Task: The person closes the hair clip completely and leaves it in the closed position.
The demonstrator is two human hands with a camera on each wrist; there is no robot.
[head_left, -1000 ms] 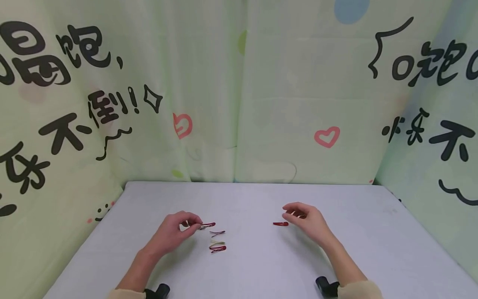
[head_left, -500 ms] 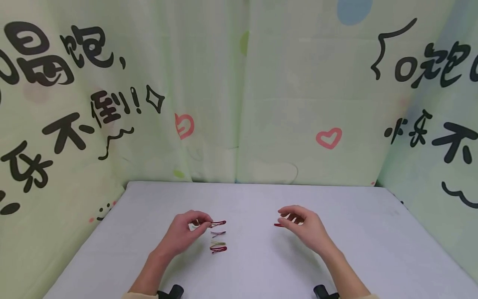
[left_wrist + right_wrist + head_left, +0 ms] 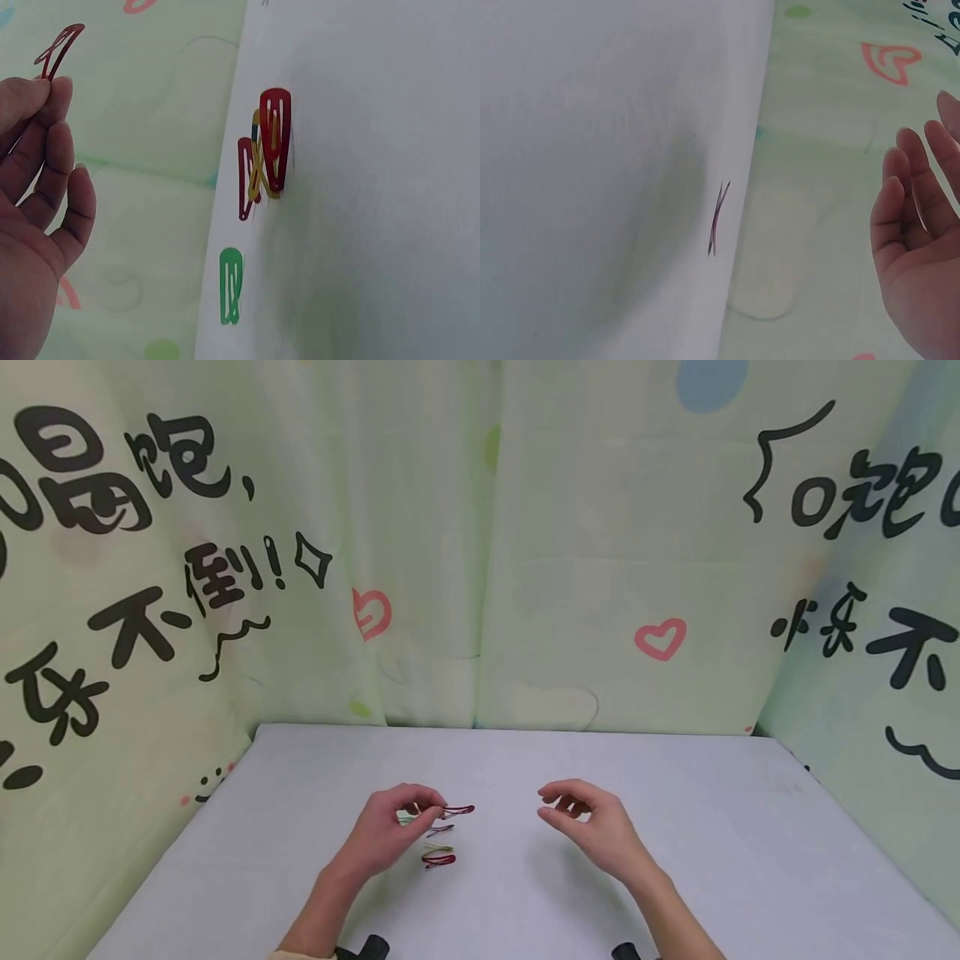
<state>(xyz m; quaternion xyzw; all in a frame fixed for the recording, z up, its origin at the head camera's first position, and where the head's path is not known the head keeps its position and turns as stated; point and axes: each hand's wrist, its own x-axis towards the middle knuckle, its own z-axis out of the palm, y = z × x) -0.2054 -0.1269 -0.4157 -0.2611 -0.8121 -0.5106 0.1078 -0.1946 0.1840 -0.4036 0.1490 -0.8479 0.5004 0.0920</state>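
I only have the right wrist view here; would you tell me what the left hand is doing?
Observer: The left hand pinches a red hair clip by one end between thumb and fingertips.
Operator: Thank you. Are there other clips near that hand?
Observer: Yes, a small heap of red and yellow clips lies on the table, and one green clip lies apart from it.

The light was bright and soft all over. It seemed to come from above. The hands made only faint grey shadows on the white table (image 3: 525,893). Nothing shone or glared. The head view bent at its edges. The wrist views were a little blurry up close.
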